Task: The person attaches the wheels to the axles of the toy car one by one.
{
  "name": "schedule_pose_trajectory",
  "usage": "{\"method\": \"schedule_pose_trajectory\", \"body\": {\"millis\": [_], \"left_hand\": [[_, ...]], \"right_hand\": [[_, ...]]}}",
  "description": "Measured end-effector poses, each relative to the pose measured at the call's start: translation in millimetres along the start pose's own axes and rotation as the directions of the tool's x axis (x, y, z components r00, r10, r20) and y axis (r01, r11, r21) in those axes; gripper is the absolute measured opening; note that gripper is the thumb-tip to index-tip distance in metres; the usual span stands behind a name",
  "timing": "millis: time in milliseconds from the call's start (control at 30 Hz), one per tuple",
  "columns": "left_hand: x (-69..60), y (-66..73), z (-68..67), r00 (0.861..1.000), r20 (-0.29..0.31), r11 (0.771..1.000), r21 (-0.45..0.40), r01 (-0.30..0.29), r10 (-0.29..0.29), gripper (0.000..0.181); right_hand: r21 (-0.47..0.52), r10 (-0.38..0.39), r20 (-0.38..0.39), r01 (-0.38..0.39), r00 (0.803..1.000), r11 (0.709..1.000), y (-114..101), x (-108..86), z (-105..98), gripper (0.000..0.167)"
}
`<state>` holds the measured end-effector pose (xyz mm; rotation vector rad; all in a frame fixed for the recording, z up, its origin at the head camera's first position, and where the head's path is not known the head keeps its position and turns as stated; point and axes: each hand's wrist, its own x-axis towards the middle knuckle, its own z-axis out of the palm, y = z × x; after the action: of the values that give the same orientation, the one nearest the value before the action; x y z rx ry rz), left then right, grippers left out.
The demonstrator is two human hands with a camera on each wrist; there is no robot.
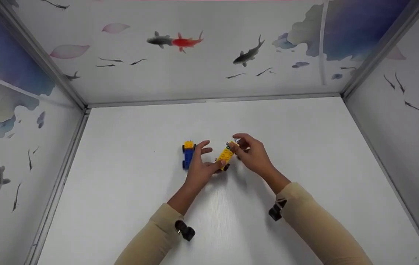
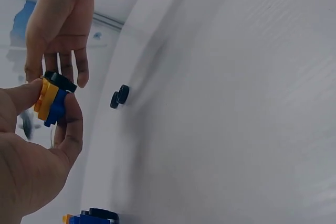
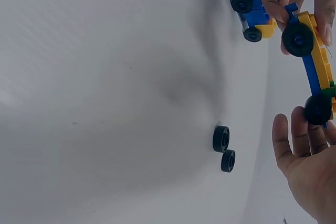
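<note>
A toy car of building bricks (image 1: 225,154), yellow over blue with black wheels, is held above the white table. My left hand (image 1: 199,170) pinches its near end between thumb and fingers. At the far end my right hand (image 1: 256,156) has its thumb and fingertips on the car, by a green piece (image 3: 328,92) and a black wheel (image 3: 317,109). Left of my left hand stands a second toy car (image 1: 187,159), blue with a yellow brick at its far end. Two loose black wheels (image 3: 221,138) rest on the table under the right hand.
The white tabletop (image 1: 128,191) is bounded by a back wall (image 1: 209,77) and side walls printed with fish. Grey metal strips (image 1: 217,99) run along its edges. A small black device (image 1: 185,230) sits at each sleeve cuff.
</note>
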<state>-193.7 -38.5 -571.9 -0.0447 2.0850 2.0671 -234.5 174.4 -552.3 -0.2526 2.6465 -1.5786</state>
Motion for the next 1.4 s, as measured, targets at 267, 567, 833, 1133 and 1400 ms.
{"method": "schedule_pose_trajectory", "body": {"millis": [267, 567, 833, 1133, 1400], "left_hand": [[2.2, 3.1, 0.8, 0.994, -0.108, 0.999, -0.041, 0.022, -0.027, 0.079], [3.3, 4.8, 0.8, 0.986, -0.165, 0.995, -0.099, -0.019, 0.003, 0.074], [3.5, 7.3, 2.5, 0.982, -0.184, 0.987, -0.144, -0.064, 0.037, 0.071], [2.9, 9.4, 5.5, 0.982, -0.184, 0.993, -0.099, -0.058, 0.039, 0.070], [2.8, 9.9, 11.7, 0.988, -0.156, 0.997, -0.066, -0.025, 0.014, 0.073]], "right_hand": [[0.022, 0.020, 0.016, -0.021, 1.000, 1.000, 5, -10.7, -9, 0.040], [-0.011, 0.037, 0.068, -0.037, 0.997, 0.999, 4, -24.6, -14, 0.035], [0.054, 0.040, 0.157, -0.049, 0.987, 0.997, 4, -35.5, -13, 0.023], [0.089, 0.023, 0.277, -0.050, 0.961, 0.995, 0, -44.0, -10, 0.023], [0.044, 0.028, 0.359, -0.047, 0.933, 0.998, -7, -48.7, -2, 0.027]]}}
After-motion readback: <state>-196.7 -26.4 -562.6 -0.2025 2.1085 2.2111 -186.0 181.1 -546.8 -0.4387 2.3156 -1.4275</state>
